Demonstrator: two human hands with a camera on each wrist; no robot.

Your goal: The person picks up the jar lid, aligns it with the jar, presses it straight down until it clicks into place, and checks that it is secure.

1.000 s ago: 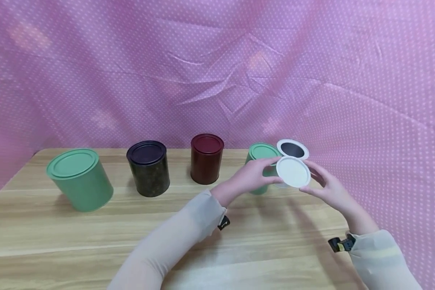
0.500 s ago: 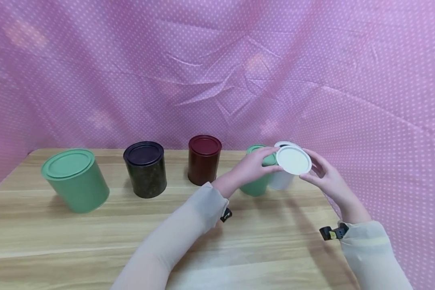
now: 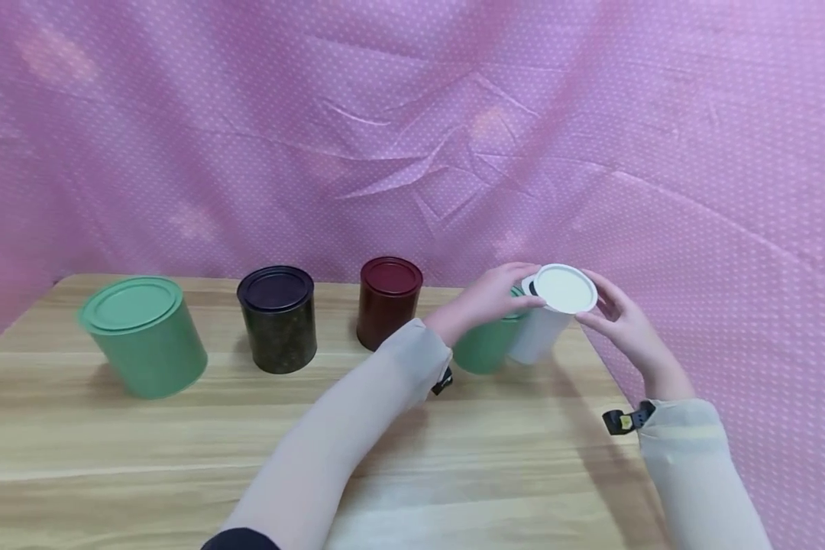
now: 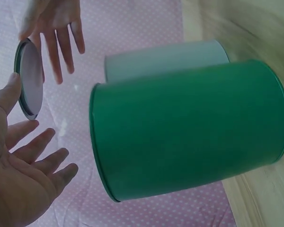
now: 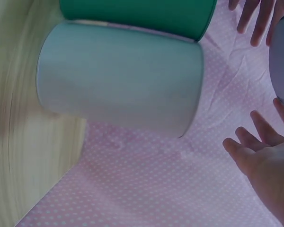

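Both hands hold a round white lid (image 3: 565, 289) by its edge. My left hand (image 3: 490, 300) pinches its left side between thumb and fingers, the other fingers spread out. On the opposite side my right hand (image 3: 622, 327) pinches the edge the same way. Below the lid stands an open white can (image 3: 538, 336), its dark mouth mostly hidden. A gap between lid (image 4: 34, 78) and can shows in the left wrist view. Touching or close beside the white can is a small green lidded can (image 3: 480, 350), partly behind my left hand.
Farther left on the wooden table (image 3: 179, 473) stand a dark red can (image 3: 387, 309), a black can (image 3: 279, 325) and a larger green can (image 3: 147, 340), all lidded. Pink dotted cloth (image 3: 412, 137) hangs behind and along the right side.
Both hands have raised the lid and moved it away from me, slightly right, until it covers most of the white can's mouth in the head view. The other cans stay put.
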